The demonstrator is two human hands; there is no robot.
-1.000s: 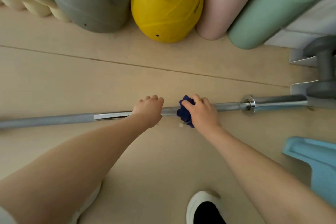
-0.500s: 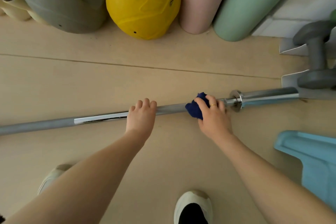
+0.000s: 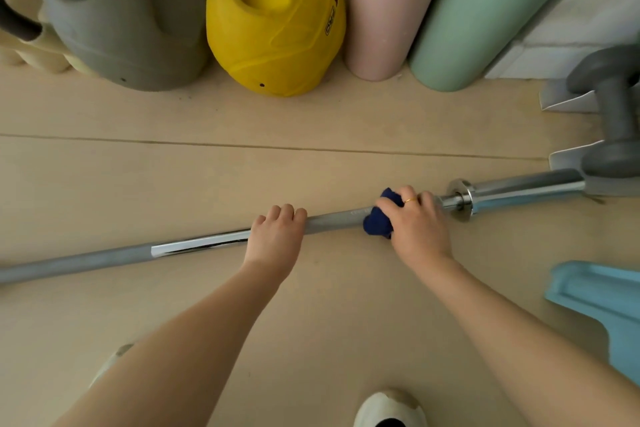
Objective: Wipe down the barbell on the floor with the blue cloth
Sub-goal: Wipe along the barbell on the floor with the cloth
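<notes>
Beige floor [image 3: 173, 184] fills the frame, 1 seam line running across it. Barbell [image 3: 332, 218] lies flat on the floor, running from the left edge up to the right; grey shaft with 1 shiny chrome stretch left of centre, chrome collar [image 3: 460, 199] and sleeve on the right end. The sleeve's far end sits under or against a grey dumbbell [image 3: 616, 107], contact hard to tell at the frame edge.

Along the top, against the wall: grey kettlebell-shaped weight [image 3: 128, 21], yellow weight [image 3: 277, 28], pink roller [image 3: 388, 10] and green roller [image 3: 485, 17], both upright on end. Cream items at far left, partly cut off. Light blue plastic object [image 3: 602, 305] on the floor at right, well apart from the bar.

2 bare forearms reach in from the bottom. Left hand [image 3: 275, 241] is on the bar just right of the chrome stretch, fingers curled over the top of the shaft, nothing else held. Right hand [image 3: 415, 222] is closed around the blue cloth [image 3: 377, 220], pressing it onto the shaft just left of the collar; the cloth is bunched, dark blue, showing at the thumb side. Gold ring [image 3: 411, 200] on 1 finger of the right hand.

White shoe toe [image 3: 391, 406] at the bottom edge, another shoe tip at lower left behind the left arm.
</notes>
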